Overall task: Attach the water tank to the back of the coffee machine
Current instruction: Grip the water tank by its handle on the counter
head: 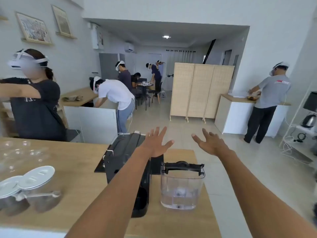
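Observation:
A black coffee machine [123, 162] stands on the wooden counter [82, 169], partly hidden by my left forearm. To its right, apart from it, a clear water tank [181, 189] with a black lid and handle stands upright near the counter's right edge, a little water in it. My left hand [156, 145] is stretched out above the far end of the machine, fingers spread, holding nothing. My right hand [210, 143] is held out beyond the tank, over the counter's far edge, also spread and empty.
Two clear jars with white lids [29, 188] stand at the counter's near left, clear glasses [18, 152] behind them. A person in a dark shirt [34, 103] stands just beyond the counter at left. Other people work further off. A white shelf with a kettle [308, 121] stands at right.

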